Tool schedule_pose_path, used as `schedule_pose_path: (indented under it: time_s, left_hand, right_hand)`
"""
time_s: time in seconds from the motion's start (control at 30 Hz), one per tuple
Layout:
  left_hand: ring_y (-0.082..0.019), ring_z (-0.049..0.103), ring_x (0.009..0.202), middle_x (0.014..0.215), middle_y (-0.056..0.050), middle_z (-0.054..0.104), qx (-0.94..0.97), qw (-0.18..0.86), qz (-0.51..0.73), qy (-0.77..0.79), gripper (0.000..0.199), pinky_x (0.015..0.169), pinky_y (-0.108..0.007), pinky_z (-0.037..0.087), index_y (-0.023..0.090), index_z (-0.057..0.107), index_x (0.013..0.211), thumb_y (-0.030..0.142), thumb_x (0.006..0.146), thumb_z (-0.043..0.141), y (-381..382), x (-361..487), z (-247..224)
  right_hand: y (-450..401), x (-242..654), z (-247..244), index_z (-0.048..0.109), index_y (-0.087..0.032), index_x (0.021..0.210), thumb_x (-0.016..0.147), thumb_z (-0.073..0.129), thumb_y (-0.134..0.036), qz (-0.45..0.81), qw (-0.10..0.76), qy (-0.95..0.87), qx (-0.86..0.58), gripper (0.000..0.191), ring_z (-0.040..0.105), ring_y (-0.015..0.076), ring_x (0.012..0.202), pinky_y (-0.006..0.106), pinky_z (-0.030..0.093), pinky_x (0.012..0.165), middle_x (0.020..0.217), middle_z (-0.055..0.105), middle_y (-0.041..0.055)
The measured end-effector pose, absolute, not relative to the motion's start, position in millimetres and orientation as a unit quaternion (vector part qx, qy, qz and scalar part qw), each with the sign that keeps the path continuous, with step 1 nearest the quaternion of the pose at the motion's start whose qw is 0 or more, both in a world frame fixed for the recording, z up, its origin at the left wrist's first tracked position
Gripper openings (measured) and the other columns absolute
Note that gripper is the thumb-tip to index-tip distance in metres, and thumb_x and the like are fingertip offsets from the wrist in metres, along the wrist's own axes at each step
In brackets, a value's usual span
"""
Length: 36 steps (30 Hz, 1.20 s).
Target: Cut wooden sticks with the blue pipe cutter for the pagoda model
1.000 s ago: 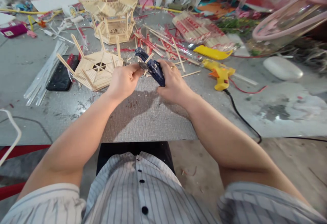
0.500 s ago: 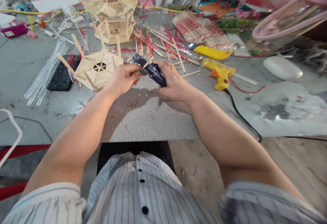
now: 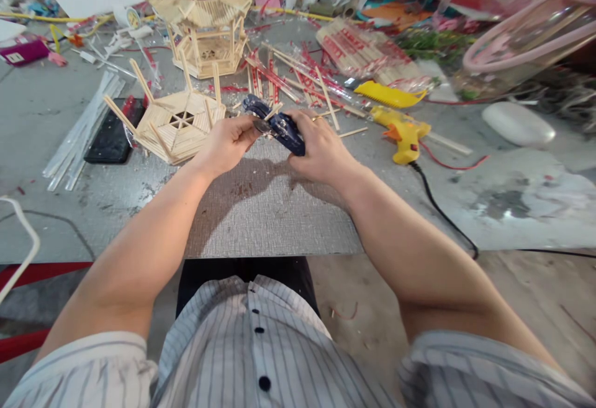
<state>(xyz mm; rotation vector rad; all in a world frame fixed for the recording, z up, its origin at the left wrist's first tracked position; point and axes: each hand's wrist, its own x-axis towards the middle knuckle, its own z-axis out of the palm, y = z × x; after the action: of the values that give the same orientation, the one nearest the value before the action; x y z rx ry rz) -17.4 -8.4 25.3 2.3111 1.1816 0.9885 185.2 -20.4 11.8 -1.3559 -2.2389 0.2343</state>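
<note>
My right hand [image 3: 321, 141] is wrapped round a dark blue hand tool [image 3: 291, 136], which has a small round metal disc near its middle. A short wooden stick [image 3: 274, 111] lies across the tool by the disc. Closed in a pinch, my left hand [image 3: 230, 141] grips the stick's near end, its fingertips right beside the disc. To the left of that hand stands a hexagonal base made of wooden sticks [image 3: 186, 138], with upright posts round its edge and a spoked opening in the centre.
A tiered stick pagoda [image 3: 209, 29] stands behind. Loose sticks and red-printed wrappers [image 3: 298, 79] lie beyond my hands. On the right are a yellow glue gun [image 3: 403, 138], a yellow-handled saw [image 3: 391, 94] and a white mouse [image 3: 518, 123]. Left lie clear glue sticks [image 3: 84, 131] and a black phone [image 3: 109, 141].
Both hands stay nearly in place, the blue tool still in the right one. The stick sits slightly differently against the disc, and the view has shifted a little.
</note>
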Motion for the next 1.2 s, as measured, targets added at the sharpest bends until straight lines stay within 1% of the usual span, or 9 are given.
schedule_pose_path:
  time_s: [0.23, 0.43, 0.57, 0.73, 0.87, 1.0, 1.2]
  left_hand:
    - [-0.015, 0.056, 0.060, 0.058, -0.002, 0.056, 0.820, 0.193, 0.345, 0.413, 0.039, 0.061, -0.030, 0.046, 0.021, 0.062, 0.078, 0.047, 0.094, 0.039, -6.6, -18.7, 23.4]
    - [-0.014, 0.053, 0.057, 0.053, -0.001, 0.053, 0.821, 0.192, 0.349, 0.409, 0.041, 0.058, -0.028, 0.044, 0.022, 0.061, 0.073, 0.049, 0.094, 0.038, -5.9, -18.9, 22.6]
    - [-0.014, 0.053, 0.056, 0.053, -0.001, 0.053, 0.823, 0.177, 0.344, 0.415, 0.042, 0.058, -0.028, 0.044, 0.021, 0.061, 0.072, 0.050, 0.094, 0.039, -5.1, -19.5, 22.3]
    - [-0.014, 0.051, 0.055, 0.051, 0.000, 0.051, 0.825, 0.170, 0.339, 0.418, 0.043, 0.056, -0.028, 0.043, 0.022, 0.062, 0.074, 0.051, 0.094, 0.037, -4.2, -19.7, 22.2]
    - [-0.015, 0.050, 0.057, 0.051, 0.000, 0.050, 0.821, 0.180, 0.348, 0.416, 0.041, 0.057, -0.027, 0.042, 0.023, 0.063, 0.076, 0.052, 0.093, 0.039, -4.5, -19.4, 23.7]
    - [-0.014, 0.048, 0.055, 0.051, 0.000, 0.046, 0.822, 0.186, 0.352, 0.406, 0.044, 0.055, -0.028, 0.041, 0.022, 0.060, 0.070, 0.052, 0.093, 0.037, -5.5, -19.0, 25.3]
    - [-0.014, 0.055, 0.061, 0.054, 0.000, 0.051, 0.809, 0.184, 0.364, 0.424, 0.039, 0.059, -0.026, 0.043, 0.020, 0.062, 0.073, 0.048, 0.092, 0.042, -3.6, -19.1, 22.9]
  right_hand:
    - [-19.8, 185.3, 11.6, 0.043, -0.019, 0.132, 0.063, 0.055, -0.018, 0.057, 0.246, -0.817, -0.518, 0.070, 0.049, 0.0350, 0.118, 0.055, 0.038, 0.100, 0.124, 0.055, 0.0134]
    - [-22.2, 184.3, 14.4, 0.045, -0.019, 0.130, 0.063, 0.055, -0.020, 0.061, 0.236, -0.813, -0.529, 0.068, 0.050, 0.0359, 0.115, 0.055, 0.038, 0.099, 0.124, 0.056, 0.0149]
    - [-22.8, 184.2, 15.7, 0.047, -0.019, 0.128, 0.063, 0.055, -0.020, 0.051, 0.232, -0.808, -0.539, 0.065, 0.053, 0.0356, 0.110, 0.056, 0.039, 0.096, 0.120, 0.058, 0.0139]
    - [-23.0, 185.0, 16.6, 0.048, -0.021, 0.126, 0.065, 0.054, -0.022, 0.061, 0.231, -0.807, -0.539, 0.061, 0.053, 0.0353, 0.109, 0.056, 0.040, 0.094, 0.117, 0.060, 0.0135]
    - [-23.1, 185.7, 16.1, 0.051, -0.021, 0.122, 0.065, 0.054, -0.022, 0.052, 0.233, -0.805, -0.542, 0.057, 0.055, 0.0340, 0.106, 0.052, 0.044, 0.089, 0.112, 0.062, 0.0127]
    - [-24.3, 185.8, 17.5, 0.054, -0.021, 0.118, 0.065, 0.054, -0.022, 0.040, 0.220, -0.797, -0.562, 0.053, 0.058, 0.0316, 0.097, 0.049, 0.046, 0.082, 0.102, 0.064, 0.0114]
    - [-30.0, 179.5, 26.6, 0.060, -0.018, 0.107, 0.065, 0.056, -0.025, 0.016, 0.176, -0.779, -0.602, 0.043, 0.061, 0.0298, 0.084, 0.044, 0.047, 0.073, 0.090, 0.065, 0.0114]
